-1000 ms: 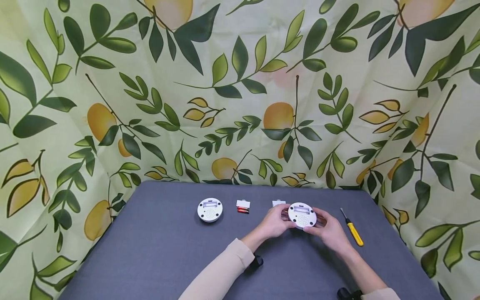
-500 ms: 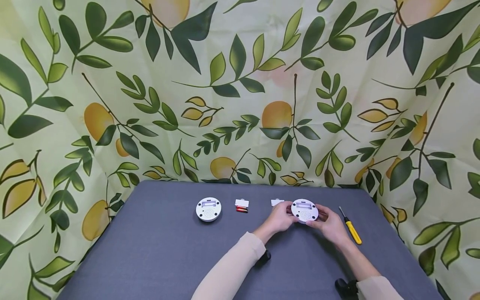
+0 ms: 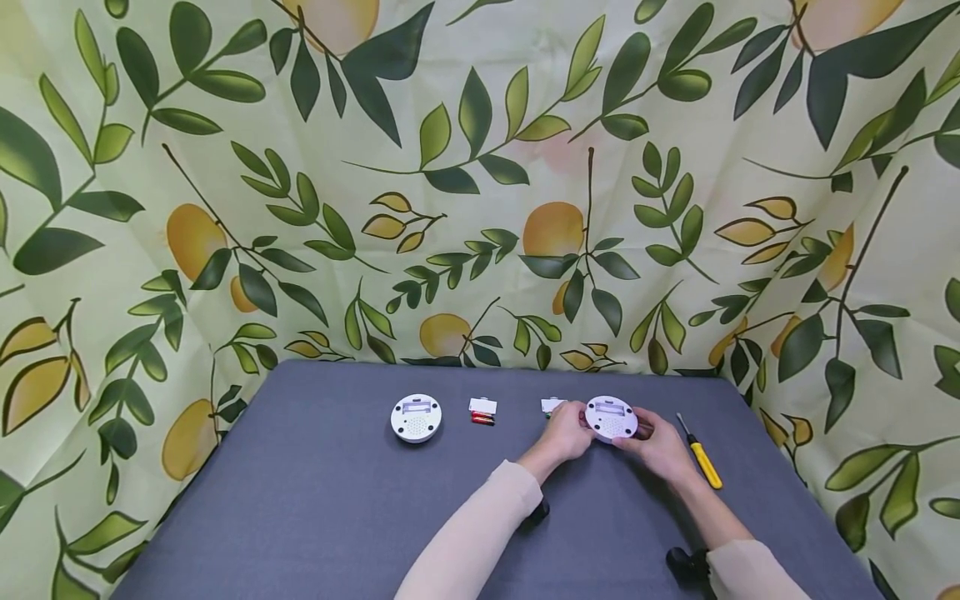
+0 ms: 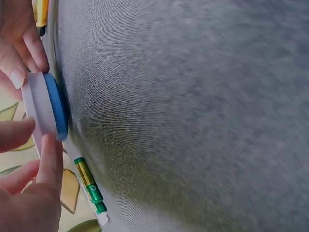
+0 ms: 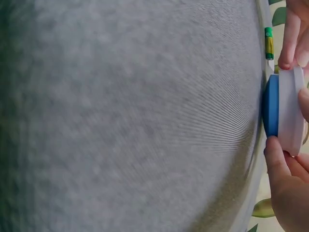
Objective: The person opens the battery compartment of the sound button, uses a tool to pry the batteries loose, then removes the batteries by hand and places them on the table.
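Note:
A round white device (image 3: 611,417) is held between both hands with its underside up, showing a rectangular battery recess, small dark feet and a patch of tiny holes. Its other side is blue, as the left wrist view shows on the blue face (image 4: 56,107). My left hand (image 3: 565,432) grips the left rim between thumb and fingers. On the opposite rim my right hand (image 3: 662,450) holds it, thumb on the near edge. Just beyond my left hand lie a white battery cover (image 3: 551,405) and a green-and-gold battery (image 4: 89,183), partly hidden in the head view.
A second white round device (image 3: 416,418) lies at the back left, its recess facing up. Beside it are another white cover (image 3: 483,405) and red batteries (image 3: 483,418). A yellow-handled screwdriver (image 3: 701,454) lies right of my right hand. Patterned fabric (image 3: 480,208) hangs behind the grey table (image 3: 315,500).
Both hands have carried the device slightly right and away from me, tilting it a little. My left hand has shifted right, and green now shows by the cover behind it.

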A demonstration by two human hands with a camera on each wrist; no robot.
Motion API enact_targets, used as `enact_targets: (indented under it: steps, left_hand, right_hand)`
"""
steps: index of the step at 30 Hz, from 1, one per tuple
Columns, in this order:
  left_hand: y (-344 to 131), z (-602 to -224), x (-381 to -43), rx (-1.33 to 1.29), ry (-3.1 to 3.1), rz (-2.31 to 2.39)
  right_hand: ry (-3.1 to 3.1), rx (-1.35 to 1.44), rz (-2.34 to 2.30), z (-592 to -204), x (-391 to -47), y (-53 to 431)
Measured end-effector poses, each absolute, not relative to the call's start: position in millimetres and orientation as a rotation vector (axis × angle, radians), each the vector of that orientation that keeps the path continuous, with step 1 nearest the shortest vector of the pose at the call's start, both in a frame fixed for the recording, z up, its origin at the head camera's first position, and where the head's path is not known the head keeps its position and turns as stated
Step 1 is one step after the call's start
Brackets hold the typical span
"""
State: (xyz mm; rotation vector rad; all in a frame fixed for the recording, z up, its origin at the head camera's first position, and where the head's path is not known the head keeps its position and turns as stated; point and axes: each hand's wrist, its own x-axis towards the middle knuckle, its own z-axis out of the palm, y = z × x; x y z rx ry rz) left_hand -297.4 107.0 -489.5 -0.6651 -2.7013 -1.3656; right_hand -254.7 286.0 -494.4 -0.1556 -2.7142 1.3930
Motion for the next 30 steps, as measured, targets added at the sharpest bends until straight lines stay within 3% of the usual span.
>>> enact_targets:
  steps: [6,30]
  left_hand:
    - [94,-482,-290,-0.596,-2.788,-1.184]
    - [-4,-457,-256,-0.764,-2.722,-0.637]
  right_hand:
    - [-2.789,-0.109,1.225,-490,-251,286]
    - [-2.785,0.153,0.807,-468,-213,259]
